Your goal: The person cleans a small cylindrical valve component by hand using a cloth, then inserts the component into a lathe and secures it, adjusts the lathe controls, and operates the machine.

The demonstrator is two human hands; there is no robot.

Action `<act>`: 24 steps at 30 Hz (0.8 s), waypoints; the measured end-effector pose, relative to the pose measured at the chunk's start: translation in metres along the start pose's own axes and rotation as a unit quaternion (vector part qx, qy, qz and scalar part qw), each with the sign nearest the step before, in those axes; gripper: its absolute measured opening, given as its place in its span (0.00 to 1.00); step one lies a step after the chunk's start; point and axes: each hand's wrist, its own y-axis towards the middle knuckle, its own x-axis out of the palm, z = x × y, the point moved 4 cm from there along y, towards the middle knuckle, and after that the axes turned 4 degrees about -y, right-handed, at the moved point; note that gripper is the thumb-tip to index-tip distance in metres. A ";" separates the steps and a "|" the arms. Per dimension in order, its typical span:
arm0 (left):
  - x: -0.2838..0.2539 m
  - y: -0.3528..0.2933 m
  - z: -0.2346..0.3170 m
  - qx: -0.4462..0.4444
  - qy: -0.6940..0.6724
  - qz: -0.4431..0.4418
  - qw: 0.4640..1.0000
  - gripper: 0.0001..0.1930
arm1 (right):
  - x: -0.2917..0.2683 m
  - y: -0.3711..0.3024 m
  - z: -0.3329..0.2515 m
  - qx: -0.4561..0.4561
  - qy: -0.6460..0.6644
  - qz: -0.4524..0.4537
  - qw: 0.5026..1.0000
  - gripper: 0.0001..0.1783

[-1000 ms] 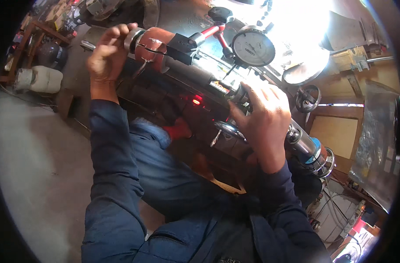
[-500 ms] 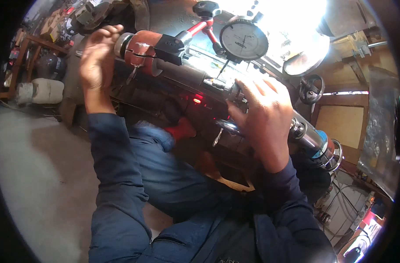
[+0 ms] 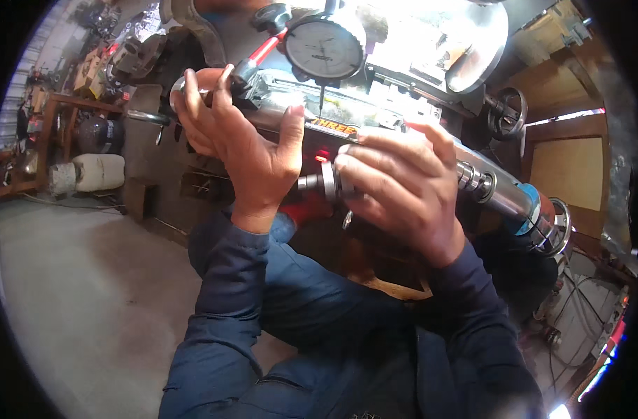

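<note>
My right hand [image 3: 406, 185] is closed around a stepped metal shaft [image 3: 326, 181] with a round disc-like collar; its left end sticks out past the fingertips. My left hand [image 3: 252, 150] is raised to the left of it, thumb and fingers apart, in front of the reddish head [image 3: 211, 75] at the left of the machine and covering much of it. Nothing shows in that palm. Beyond both hands a round dial indicator [image 3: 324, 47] hangs from a red jointed arm [image 3: 266, 47], its thin probe pointing down toward the machine bed [image 3: 284, 87].
To the right stands a cylindrical metal tailstock [image 3: 504, 202] with a blue band and a ring handwheel [image 3: 560, 227]. A dark handwheel [image 3: 506, 113] sits behind it. On the floor at left are a whitish container [image 3: 99, 172] and a wooden rack [image 3: 50, 136]. Bright light washes out the back.
My left hand has moved right and nearer from the machine's left end. My right hand has come left and lower, and now holds the shaft in front of the bed. The view has shifted.
</note>
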 end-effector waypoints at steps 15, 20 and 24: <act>0.006 0.003 0.016 0.028 0.086 -0.011 0.996 0.52 | -0.019 -0.040 -0.020 0.039 0.148 0.015 0.988 0.11; 0.008 0.002 0.006 0.038 0.038 -0.011 0.998 0.54 | -0.018 -0.041 -0.018 0.039 0.150 0.010 0.988 0.12; 0.006 0.002 0.007 0.045 0.042 -0.020 0.998 0.53 | -0.014 -0.042 -0.017 0.048 0.151 0.015 0.987 0.13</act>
